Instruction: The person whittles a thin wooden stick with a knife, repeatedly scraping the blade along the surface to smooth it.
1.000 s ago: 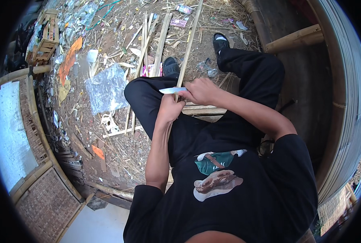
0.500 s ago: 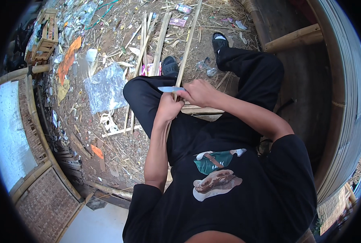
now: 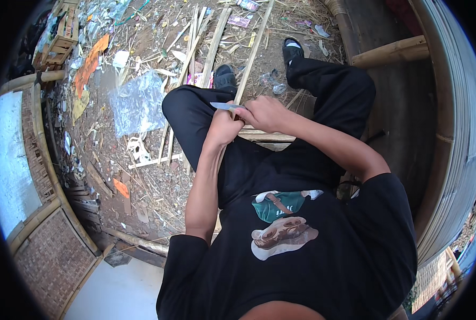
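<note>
A long, pale bamboo strip [image 3: 255, 50] runs from the ground at the far side back between my knees to my hands. My left hand [image 3: 224, 127] is closed round its near end, above my thigh. Just right of it, my right hand [image 3: 264, 113] grips a knife by its handle, which the fingers hide. The knife's blade [image 3: 224, 106] points left and lies across the strip, close over my left hand. Whether the edge is biting into the strip cannot be made out.
More bamboo strips [image 3: 215, 45] lie on the littered ground beyond my left knee. A clear plastic sheet [image 3: 137, 104] and an orange scrap [image 3: 91, 64] are to the left, with a wooden crate [image 3: 64, 29] at far left. Woven bamboo panels [image 3: 56, 256] border the left; a bamboo frame [image 3: 390, 52] stands right.
Both hands keep their grips and stay close together, with the knife still across the strip. The view has shifted slightly, and the strip's far part sits a little further right.
</note>
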`<state>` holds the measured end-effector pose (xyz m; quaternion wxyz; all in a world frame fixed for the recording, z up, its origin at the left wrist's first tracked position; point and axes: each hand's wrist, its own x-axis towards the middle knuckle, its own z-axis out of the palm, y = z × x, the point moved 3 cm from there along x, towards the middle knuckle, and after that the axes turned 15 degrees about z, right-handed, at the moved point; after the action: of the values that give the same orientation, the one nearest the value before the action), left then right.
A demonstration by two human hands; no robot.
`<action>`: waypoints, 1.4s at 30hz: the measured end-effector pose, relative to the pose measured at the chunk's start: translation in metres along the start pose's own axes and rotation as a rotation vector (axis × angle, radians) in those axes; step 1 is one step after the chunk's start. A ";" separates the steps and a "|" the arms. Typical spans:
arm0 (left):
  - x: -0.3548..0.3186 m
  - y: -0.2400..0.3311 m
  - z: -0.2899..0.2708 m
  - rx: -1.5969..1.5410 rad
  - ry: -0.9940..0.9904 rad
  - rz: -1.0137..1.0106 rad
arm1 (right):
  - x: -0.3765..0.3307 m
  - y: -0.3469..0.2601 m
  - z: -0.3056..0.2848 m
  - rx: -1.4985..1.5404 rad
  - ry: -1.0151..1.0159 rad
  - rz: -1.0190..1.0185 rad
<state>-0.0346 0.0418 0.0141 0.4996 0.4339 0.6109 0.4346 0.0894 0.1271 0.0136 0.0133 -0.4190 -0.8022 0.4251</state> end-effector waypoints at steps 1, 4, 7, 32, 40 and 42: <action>0.001 0.002 -0.002 0.038 -0.032 -0.029 | 0.010 0.009 -0.008 0.008 0.032 0.054; 0.002 -0.004 -0.005 0.078 -0.087 -0.060 | 0.006 0.013 -0.001 0.028 0.040 0.069; 0.003 -0.012 -0.003 0.057 -0.052 0.015 | -0.012 0.002 0.015 0.082 -0.033 -0.073; 0.004 0.004 0.000 0.036 -0.085 -0.047 | 0.016 0.007 -0.007 0.022 -0.022 0.027; 0.003 -0.017 -0.005 0.039 -0.021 0.062 | 0.015 -0.003 -0.004 -0.052 -0.036 -0.069; 0.001 -0.016 -0.006 0.216 -0.015 0.024 | 0.013 -0.002 -0.001 -0.050 -0.047 -0.041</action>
<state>-0.0422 0.0378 -0.0006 0.4492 0.4957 0.6453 0.3689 0.0802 0.1365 0.0109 -0.0076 -0.3926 -0.8212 0.4142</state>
